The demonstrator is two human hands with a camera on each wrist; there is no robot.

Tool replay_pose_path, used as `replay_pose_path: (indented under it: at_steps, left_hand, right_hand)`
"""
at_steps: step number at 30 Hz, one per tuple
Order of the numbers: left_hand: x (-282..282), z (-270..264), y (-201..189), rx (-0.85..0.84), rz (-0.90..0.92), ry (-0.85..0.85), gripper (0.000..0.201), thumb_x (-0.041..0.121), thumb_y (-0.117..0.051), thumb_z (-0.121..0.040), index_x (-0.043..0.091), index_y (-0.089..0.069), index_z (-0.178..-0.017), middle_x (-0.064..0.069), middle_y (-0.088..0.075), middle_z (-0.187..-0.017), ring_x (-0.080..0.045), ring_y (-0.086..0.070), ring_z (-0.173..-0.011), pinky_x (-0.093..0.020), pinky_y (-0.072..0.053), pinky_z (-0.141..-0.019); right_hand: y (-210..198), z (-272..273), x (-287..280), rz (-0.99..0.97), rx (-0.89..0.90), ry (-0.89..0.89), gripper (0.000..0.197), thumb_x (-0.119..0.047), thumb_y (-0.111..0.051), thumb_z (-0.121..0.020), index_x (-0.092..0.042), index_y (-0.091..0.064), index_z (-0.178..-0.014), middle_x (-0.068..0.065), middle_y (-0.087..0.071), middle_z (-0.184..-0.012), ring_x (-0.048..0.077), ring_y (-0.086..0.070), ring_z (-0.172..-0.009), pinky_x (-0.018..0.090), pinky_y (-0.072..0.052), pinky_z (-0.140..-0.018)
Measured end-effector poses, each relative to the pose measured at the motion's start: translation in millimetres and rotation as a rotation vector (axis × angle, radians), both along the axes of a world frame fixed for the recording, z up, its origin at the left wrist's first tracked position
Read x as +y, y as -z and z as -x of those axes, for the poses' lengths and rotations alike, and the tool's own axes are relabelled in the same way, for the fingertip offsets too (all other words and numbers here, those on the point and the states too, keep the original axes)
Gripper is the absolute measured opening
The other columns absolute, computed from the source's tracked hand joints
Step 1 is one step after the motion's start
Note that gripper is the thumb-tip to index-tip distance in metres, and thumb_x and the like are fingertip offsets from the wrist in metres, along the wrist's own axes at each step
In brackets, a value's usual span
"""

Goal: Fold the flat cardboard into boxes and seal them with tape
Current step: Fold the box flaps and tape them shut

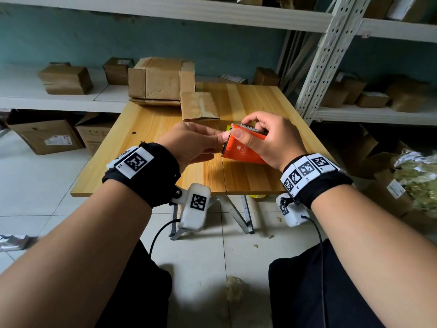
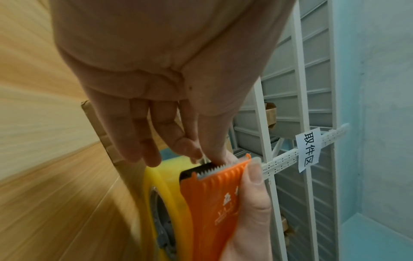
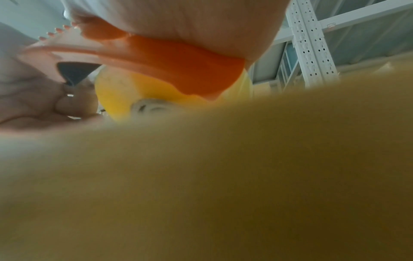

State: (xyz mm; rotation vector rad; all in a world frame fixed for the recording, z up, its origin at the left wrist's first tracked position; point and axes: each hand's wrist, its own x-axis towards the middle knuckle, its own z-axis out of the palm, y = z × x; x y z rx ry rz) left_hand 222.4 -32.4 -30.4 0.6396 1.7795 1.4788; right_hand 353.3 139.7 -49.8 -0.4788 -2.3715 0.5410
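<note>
The orange plastic tape dispenser (image 1: 246,147) is gripped by the right hand (image 1: 272,140) while its tape end is pinched at the blade by the left hand (image 1: 191,145), seemingly to be pulled free for sealing

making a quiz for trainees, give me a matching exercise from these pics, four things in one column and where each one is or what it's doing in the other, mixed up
Things
1. right hand
2. left hand
3. flat cardboard
4. folded box

Places or states
A. lies flat on the table, beyond the hands
B. grips the orange tape dispenser
C. stands at the far edge of the table
D. pinches at the dispenser's toothed blade

Pairs: 1-B, 2-D, 3-A, 4-C
</note>
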Motion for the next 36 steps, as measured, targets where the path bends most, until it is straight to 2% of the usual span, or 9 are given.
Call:
replay_pose_path:
  at_steps: [6,10,13,18,24,29,32,34,36]
  left_hand:
    - [0.8,-3.6,0.8,-0.152,-0.094,0.027,0.027,0.032,-0.080,-0.068,0.016,-0.078,-0.090,-0.007,-0.081,-0.099,-0.026,-0.073,-0.114,-0.040,-0.055,-0.104]
    - [1.8,-3.9,1.6,-0.083,-0.103,0.012,0.028,0.032,-0.083,-0.063,0.016,-0.079,-0.085,-0.012,-0.080,-0.098,-0.029,-0.074,-0.110,-0.044,-0.054,-0.108]
    - [0.7,-2.0,1.0,0.013,-0.049,0.003,0.028,0.035,-0.083,-0.062,0.018,-0.079,-0.083,-0.010,-0.081,-0.099,-0.024,-0.072,-0.099,-0.036,-0.054,-0.092]
    - [1.4,0.5,1.7,-0.019,0.023,0.013,0.008,0.024,-0.083,-0.083,0.018,-0.077,-0.083,-0.004,-0.081,-0.092,-0.019,-0.067,-0.095,-0.028,-0.044,-0.070]
    - [2.5,-5.5,-1.5,-0.063,0.020,-0.034,0.017,0.025,-0.086,-0.079,0.017,-0.074,-0.088,-0.001,-0.078,-0.085,-0.014,-0.062,-0.083,-0.025,-0.039,-0.061]
    - [4.5,-10.4,-4.9,-0.052,0.015,-0.074,0.049,0.035,-0.085,-0.050,0.017,-0.070,-0.092,0.001,-0.074,-0.083,-0.012,-0.056,-0.076,-0.026,-0.039,-0.062]
    - [5.1,-10.7,-7.4,-0.003,0.011,-0.116,0.051,0.036,-0.090,-0.052,0.017,-0.065,-0.091,-0.001,-0.072,-0.081,-0.011,-0.058,-0.067,-0.024,-0.042,-0.056]
    - [4.9,-10.5,-4.8,0.076,-0.055,-0.172,0.044,0.030,-0.094,-0.059,0.018,-0.056,-0.078,0.001,-0.067,-0.067,-0.009,-0.061,-0.055,-0.022,-0.046,-0.047]
    - [3.8,-8.8,0.2,0.189,-0.119,-0.210,0.043,0.027,-0.095,-0.066,0.018,-0.054,-0.070,0.004,-0.064,-0.060,-0.009,-0.062,-0.056,-0.022,-0.052,-0.049]
  right_hand:
    - [-2.8,3.6,-0.9,0.098,0.072,0.043,0.071,-0.089,-0.052,-0.076,-0.027,-0.071,-0.105,-0.013,-0.059,-0.064,0.005,-0.062,-0.068,0.025,-0.046,-0.064]
    - [-4.1,1.1,-0.2,0.058,0.036,0.030,0.071,-0.089,-0.050,-0.078,-0.027,-0.071,-0.105,-0.012,-0.063,-0.069,0.004,-0.065,-0.074,0.025,-0.048,-0.064]
    - [-4.6,-1.2,-0.2,0.015,0.002,0.017,0.072,-0.090,-0.049,-0.078,-0.028,-0.070,-0.107,-0.010,-0.069,-0.079,0.005,-0.068,-0.080,0.026,-0.055,-0.066]
    - [-6.6,-3.8,-2.9,0.027,-0.013,-0.007,0.073,-0.090,-0.049,-0.077,-0.028,-0.071,-0.109,-0.014,-0.066,-0.078,0.007,-0.068,-0.080,0.024,-0.050,-0.064]
    - [-7.6,-6.2,-4.0,0.096,0.009,-0.036,0.075,-0.090,-0.051,-0.077,-0.027,-0.074,-0.110,-0.017,-0.065,-0.079,0.008,-0.068,-0.082,0.029,-0.055,-0.067]
    - [-5.4,-7.1,2.0,0.154,0.041,-0.118,0.092,-0.100,-0.046,-0.069,-0.026,-0.075,-0.115,-0.006,-0.075,-0.101,0.016,-0.071,-0.095,0.048,-0.064,-0.081]
    - [-7.0,-7.6,1.1,0.180,0.021,-0.126,0.100,-0.103,-0.044,-0.064,-0.026,-0.074,-0.120,-0.006,-0.073,-0.105,0.017,-0.070,-0.099,0.046,-0.063,-0.083]
    - [-9.0,-7.5,-0.2,0.167,0.001,-0.117,0.102,-0.105,-0.044,-0.061,-0.027,-0.073,-0.121,-0.009,-0.072,-0.101,0.016,-0.069,-0.097,0.042,-0.063,-0.081]
    - [-10.5,-6.9,-0.7,0.136,-0.024,-0.100,0.099,-0.104,-0.046,-0.059,-0.029,-0.073,-0.119,-0.017,-0.067,-0.093,0.012,-0.067,-0.091,0.036,-0.060,-0.076]
